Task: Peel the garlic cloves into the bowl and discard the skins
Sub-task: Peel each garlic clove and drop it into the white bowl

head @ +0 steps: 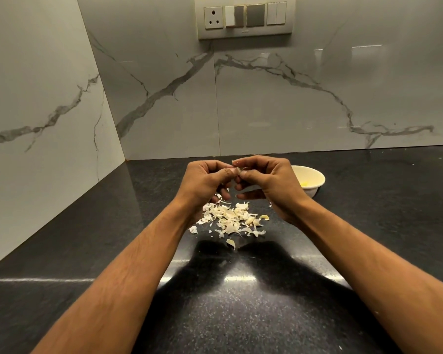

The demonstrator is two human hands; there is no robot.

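Countertop (368, 213) black, speckled; marble-veined wall behind, one switch panel (244, 17) above. Right hand (269, 185) partly hides the one cream bowl (313, 180), something yellow inside. Garlic clove (238, 166) small, papery, raised between both hands; left hand (205, 183) and right pinch it with curled fingers. One heap of pale skins (230, 218) lies under the hands.

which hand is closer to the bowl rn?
Right. The right hand is just left of the bowl, overlapping its rim in view. The left hand is farther left, beyond the right hand.
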